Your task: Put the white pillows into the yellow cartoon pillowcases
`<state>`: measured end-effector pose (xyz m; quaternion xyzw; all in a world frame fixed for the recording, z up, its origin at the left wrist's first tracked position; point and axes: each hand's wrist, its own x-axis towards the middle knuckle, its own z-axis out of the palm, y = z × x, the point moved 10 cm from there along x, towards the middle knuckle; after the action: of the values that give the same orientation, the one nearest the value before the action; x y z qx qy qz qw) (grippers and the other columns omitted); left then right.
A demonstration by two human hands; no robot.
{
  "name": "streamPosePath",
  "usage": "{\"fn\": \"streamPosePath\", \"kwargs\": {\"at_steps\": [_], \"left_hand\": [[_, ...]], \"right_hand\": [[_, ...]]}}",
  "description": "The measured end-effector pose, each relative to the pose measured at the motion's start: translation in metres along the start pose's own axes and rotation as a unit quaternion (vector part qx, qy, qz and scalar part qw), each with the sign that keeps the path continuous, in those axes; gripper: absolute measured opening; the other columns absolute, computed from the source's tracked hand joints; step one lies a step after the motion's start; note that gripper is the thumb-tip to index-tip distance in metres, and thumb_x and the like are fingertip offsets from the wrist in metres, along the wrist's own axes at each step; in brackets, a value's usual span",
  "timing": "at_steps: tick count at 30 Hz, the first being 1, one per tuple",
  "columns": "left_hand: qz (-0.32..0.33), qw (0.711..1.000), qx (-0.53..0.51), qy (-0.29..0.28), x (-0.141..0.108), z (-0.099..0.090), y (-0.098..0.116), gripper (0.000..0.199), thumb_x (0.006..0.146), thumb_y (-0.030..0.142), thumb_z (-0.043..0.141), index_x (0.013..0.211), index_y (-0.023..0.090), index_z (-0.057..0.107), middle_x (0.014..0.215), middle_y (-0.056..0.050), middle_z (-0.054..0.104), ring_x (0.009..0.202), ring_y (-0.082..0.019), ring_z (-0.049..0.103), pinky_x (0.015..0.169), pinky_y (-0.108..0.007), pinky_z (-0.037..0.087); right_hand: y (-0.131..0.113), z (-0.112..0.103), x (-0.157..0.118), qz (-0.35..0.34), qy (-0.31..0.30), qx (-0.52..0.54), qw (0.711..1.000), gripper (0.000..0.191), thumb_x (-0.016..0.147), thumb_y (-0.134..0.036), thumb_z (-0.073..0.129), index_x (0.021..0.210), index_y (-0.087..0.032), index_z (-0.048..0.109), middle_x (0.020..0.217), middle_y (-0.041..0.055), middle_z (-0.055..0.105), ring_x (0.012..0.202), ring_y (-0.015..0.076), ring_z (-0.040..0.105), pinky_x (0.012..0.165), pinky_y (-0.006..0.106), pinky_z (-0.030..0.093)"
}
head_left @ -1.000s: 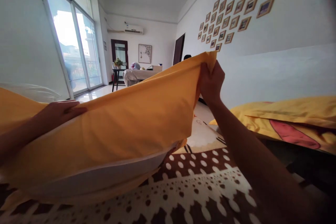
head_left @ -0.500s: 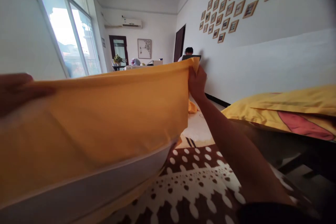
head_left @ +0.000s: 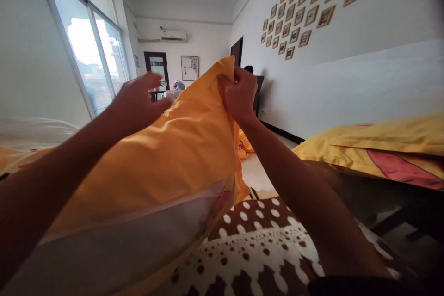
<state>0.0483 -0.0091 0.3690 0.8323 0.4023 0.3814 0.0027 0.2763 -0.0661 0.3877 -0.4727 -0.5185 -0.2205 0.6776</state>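
Observation:
In the head view my right hand point(head_left: 241, 95) pinches the raised upper right corner of an orange pillowcase point(head_left: 173, 157). The cloth slopes down from that corner toward the left in soft folds. Along its lower edge shows a white pillow point(head_left: 138, 236), partly covered by the case. My left hand point(head_left: 137, 104) hovers just over the pillowcase's upper edge, thumb and fingers apart, holding nothing. Whether its fingertips graze the cloth I cannot tell. Both forearms reach in from the bottom corners.
Beneath lies a brown blanket point(head_left: 249, 245) with white spots. On the right rests a yellow pillow point(head_left: 381, 148) with a red patch. A person's head point(head_left: 249, 69) shows behind a dark panel point(head_left: 258, 95) farther off. A window point(head_left: 88, 41) is at the left.
My left hand has let go of the pillowcase's left end and moved right. My right hand has shifted slightly left, still gripping the corner; the left side of the cloth has dropped.

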Motion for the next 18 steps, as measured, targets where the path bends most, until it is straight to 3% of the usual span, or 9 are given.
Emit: {"fn": "streamPosePath", "kwargs": {"at_steps": [2,4,7,10,12,15,18], "left_hand": [[0.041,0.999,-0.031,0.009,0.021,0.019,0.059,0.073,0.070,0.038,0.062,0.134,0.012,0.040,0.133,-0.014,0.049,0.118,-0.032,0.045,0.098,-0.040,0.036],[0.065,0.993,-0.091,-0.029,0.036,0.046,0.093,0.051,0.071,0.034,0.063,0.116,0.012,0.053,0.111,-0.013,0.060,0.105,-0.029,0.054,0.087,-0.038,0.042],[0.087,0.974,-0.201,-0.058,0.045,0.068,0.112,0.021,0.076,0.033,0.059,0.083,0.013,0.057,0.074,-0.006,0.056,0.078,-0.020,0.056,0.069,-0.032,0.043],[0.090,0.958,-0.269,-0.026,0.043,0.067,0.113,0.025,0.082,0.033,0.055,0.065,0.016,0.048,0.059,-0.001,0.041,0.062,-0.013,0.045,0.058,-0.028,0.036],[0.097,0.955,-0.280,0.011,0.042,0.060,0.114,0.030,0.084,0.030,0.053,0.059,0.018,0.040,0.056,0.001,0.034,0.057,-0.010,0.037,0.054,-0.027,0.031],[0.115,0.956,-0.261,0.067,0.043,0.047,0.115,0.038,0.084,0.026,0.052,0.054,0.019,0.030,0.056,0.002,0.027,0.055,-0.009,0.029,0.053,-0.028,0.026],[0.140,0.960,-0.214,0.113,0.044,0.036,0.115,0.043,0.084,0.028,0.051,0.052,0.019,0.024,0.057,0.002,0.023,0.055,-0.010,0.026,0.057,-0.030,0.025]], "right_hand": [[-0.005,0.005,0.006,-0.009,-0.027,0.032,0.999,0.019,0.080,-0.028,0.059,0.067,-0.015,0.054,0.060,-0.0059,0.041,0.063,0.0081,0.043,0.061,0.024,0.036],[-0.006,0.004,0.013,-0.008,-0.057,0.071,0.996,0.023,0.079,-0.033,0.060,0.068,-0.013,0.057,0.059,-0.0058,0.043,0.062,0.0076,0.045,0.059,0.023,0.037],[-0.004,-0.008,0.021,-0.006,-0.083,0.118,0.990,0.029,0.081,-0.041,0.058,0.071,-0.013,0.059,0.062,-0.0045,0.048,0.062,0.0078,0.050,0.056,0.022,0.039],[0.004,-0.019,0.014,-0.006,-0.101,0.149,0.984,0.032,0.084,-0.046,0.053,0.085,-0.015,0.060,0.071,-0.0024,0.055,0.068,0.0104,0.056,0.058,0.024,0.043],[0.021,-0.026,-0.009,0.014,-0.095,0.157,0.983,0.036,0.084,-0.049,0.052,0.101,-0.018,0.056,0.077,-0.0014,0.057,0.071,0.0123,0.059,0.060,0.025,0.045],[0.063,-0.035,-0.078,0.068,-0.079,0.111,0.988,0.049,0.082,-0.052,0.054,0.118,-0.019,0.046,0.080,0.0003,0.060,0.068,0.0141,0.058,0.059,0.027,0.045],[0.109,-0.026,-0.168,0.123,-0.162,0.033,0.979,0.038,0.086,-0.051,0.042,0.102,-0.019,0.051,0.067,-0.0006,0.057,0.057,0.0144,0.052,0.051,0.026,0.039]]}}
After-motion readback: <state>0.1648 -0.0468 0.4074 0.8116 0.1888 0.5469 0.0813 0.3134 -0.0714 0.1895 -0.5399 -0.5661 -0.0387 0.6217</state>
